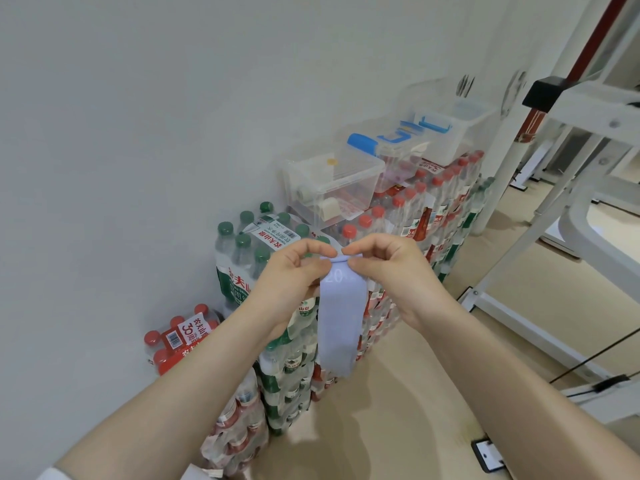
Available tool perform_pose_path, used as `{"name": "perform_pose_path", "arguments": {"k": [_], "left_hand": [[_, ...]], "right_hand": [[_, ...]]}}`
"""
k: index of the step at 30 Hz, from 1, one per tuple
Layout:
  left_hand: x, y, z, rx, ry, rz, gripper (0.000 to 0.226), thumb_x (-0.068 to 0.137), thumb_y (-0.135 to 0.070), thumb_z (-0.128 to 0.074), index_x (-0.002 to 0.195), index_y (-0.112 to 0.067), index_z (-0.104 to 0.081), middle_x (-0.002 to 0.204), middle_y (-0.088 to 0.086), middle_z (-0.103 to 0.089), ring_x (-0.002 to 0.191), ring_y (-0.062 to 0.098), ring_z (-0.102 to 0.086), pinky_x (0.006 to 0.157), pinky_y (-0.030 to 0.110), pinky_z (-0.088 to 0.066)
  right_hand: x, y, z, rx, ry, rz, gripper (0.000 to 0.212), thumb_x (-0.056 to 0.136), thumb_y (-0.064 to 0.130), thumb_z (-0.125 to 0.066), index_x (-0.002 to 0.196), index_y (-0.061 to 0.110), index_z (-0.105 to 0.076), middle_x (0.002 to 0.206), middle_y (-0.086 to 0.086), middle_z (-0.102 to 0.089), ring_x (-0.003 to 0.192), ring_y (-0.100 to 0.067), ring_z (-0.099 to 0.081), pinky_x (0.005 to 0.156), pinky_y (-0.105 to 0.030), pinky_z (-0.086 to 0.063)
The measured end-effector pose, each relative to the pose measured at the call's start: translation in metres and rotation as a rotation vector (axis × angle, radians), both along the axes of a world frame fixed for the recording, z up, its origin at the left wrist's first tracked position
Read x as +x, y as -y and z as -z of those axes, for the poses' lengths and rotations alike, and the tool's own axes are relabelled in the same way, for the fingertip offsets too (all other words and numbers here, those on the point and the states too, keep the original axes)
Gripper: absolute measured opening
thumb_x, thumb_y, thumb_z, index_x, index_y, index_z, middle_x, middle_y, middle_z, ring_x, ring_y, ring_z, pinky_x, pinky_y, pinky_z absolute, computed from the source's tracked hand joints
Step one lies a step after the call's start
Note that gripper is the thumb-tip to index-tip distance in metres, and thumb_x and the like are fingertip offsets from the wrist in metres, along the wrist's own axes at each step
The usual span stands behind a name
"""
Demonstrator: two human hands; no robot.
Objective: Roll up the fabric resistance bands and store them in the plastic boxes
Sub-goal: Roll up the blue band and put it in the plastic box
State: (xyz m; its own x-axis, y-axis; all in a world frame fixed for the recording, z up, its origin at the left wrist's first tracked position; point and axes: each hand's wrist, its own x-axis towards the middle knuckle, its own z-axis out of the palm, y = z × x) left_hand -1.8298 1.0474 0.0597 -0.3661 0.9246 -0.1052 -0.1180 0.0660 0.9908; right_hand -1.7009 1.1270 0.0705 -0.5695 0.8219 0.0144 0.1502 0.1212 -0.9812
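Both forearms are extended forward, and a lavender fabric resistance band is pinched at its rolled top edge between thumb and fingertips of the left hand and the right hand. Its length hangs free in the air before stacked water-bottle packs, on which clear plastic boxes are set against the wall.

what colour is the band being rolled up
Pale lavender-blue band with a faint white "20" printed near the top, seen in the head view.
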Motion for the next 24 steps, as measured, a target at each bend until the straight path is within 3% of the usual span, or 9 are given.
{"name": "perform_pose_path", "arguments": {"k": [4, 8, 11, 16, 20, 22, 24], "left_hand": [[0.0, 0.0, -0.001, 0.003, -0.022, -0.035, 0.023, 0.085, 0.005, -0.049, 0.085, -0.015, -0.059, 0.08, 0.019, -0.06, 0.073, 0.027, -0.052, 0.073, 0.038, -0.044], [-0.001, 0.0, -0.002, 0.012, -0.072, -0.082, 0.024, 0.085, 0.006, -0.049, 0.079, -0.015, -0.059, 0.062, 0.0, -0.065, 0.062, 0.018, -0.055, 0.067, 0.03, -0.047], [0.0, 0.0, -0.002, 0.033, -0.103, -0.089, 0.023, 0.084, 0.006, -0.05, 0.079, -0.015, -0.06, 0.072, 0.012, -0.064, 0.067, 0.021, -0.055, 0.066, 0.03, -0.046], [0.003, 0.003, -0.002, 0.063, -0.115, -0.084, 0.028, 0.083, 0.008, -0.054, 0.071, -0.017, -0.061, 0.08, 0.01, -0.066, 0.059, 0.011, -0.051, 0.059, 0.019, -0.044], [-0.002, 0.006, -0.003, 0.067, -0.012, 0.019, 0.026, 0.084, 0.005, -0.056, 0.096, -0.017, -0.061, 0.075, -0.002, -0.07, 0.063, 0.009, -0.06, 0.065, 0.02, -0.052], [-0.007, 0.009, -0.004, 0.084, -0.002, 0.114, 0.021, 0.084, 0.003, -0.057, 0.095, -0.014, -0.063, 0.072, -0.004, -0.07, 0.067, 0.009, -0.065, 0.068, 0.02, -0.055], [-0.013, 0.009, -0.007, 0.111, -0.115, 0.218, 0.018, 0.081, 0.003, -0.061, 0.089, -0.013, -0.064, 0.074, -0.006, -0.07, 0.07, 0.009, -0.066, 0.072, 0.022, -0.056]], "right_hand": [[-0.003, 0.003, 0.0, 0.135, 0.035, 0.02, 0.023, 0.081, 0.001, -0.062, 0.077, 0.022, -0.067, 0.072, -0.001, -0.059, 0.064, -0.011, -0.049, 0.061, -0.023, -0.044], [-0.001, 0.004, 0.006, 0.067, 0.049, -0.02, 0.016, 0.081, 0.013, -0.065, 0.088, 0.027, -0.064, 0.087, 0.001, -0.062, 0.072, -0.016, -0.057, 0.071, -0.037, -0.051], [-0.002, 0.003, 0.011, 0.042, 0.036, 0.008, 0.005, 0.084, 0.024, -0.064, 0.087, 0.028, -0.063, 0.09, -0.006, -0.065, 0.085, -0.021, -0.064, 0.081, -0.044, -0.052], [-0.001, 0.005, 0.01, 0.05, -0.003, 0.027, 0.005, 0.084, 0.011, -0.064, 0.085, 0.016, -0.065, 0.082, -0.003, -0.063, 0.071, -0.014, -0.056, 0.062, -0.029, -0.048], [0.004, 0.002, 0.006, -0.025, -0.083, -0.005, 0.009, 0.084, 0.004, -0.063, 0.084, 0.013, -0.065, 0.077, -0.005, -0.064, 0.071, -0.017, -0.057, 0.068, -0.032, -0.047], [0.006, -0.003, 0.003, -0.044, -0.107, -0.045, 0.012, 0.083, 0.0, -0.062, 0.084, 0.012, -0.065, 0.075, -0.003, -0.064, 0.069, -0.012, -0.06, 0.069, -0.025, -0.048], [0.008, -0.008, -0.002, -0.121, -0.131, -0.137, 0.017, 0.082, -0.003, -0.061, 0.086, 0.013, -0.065, 0.072, -0.002, -0.065, 0.064, -0.007, -0.061, 0.064, -0.018, -0.049]]}}
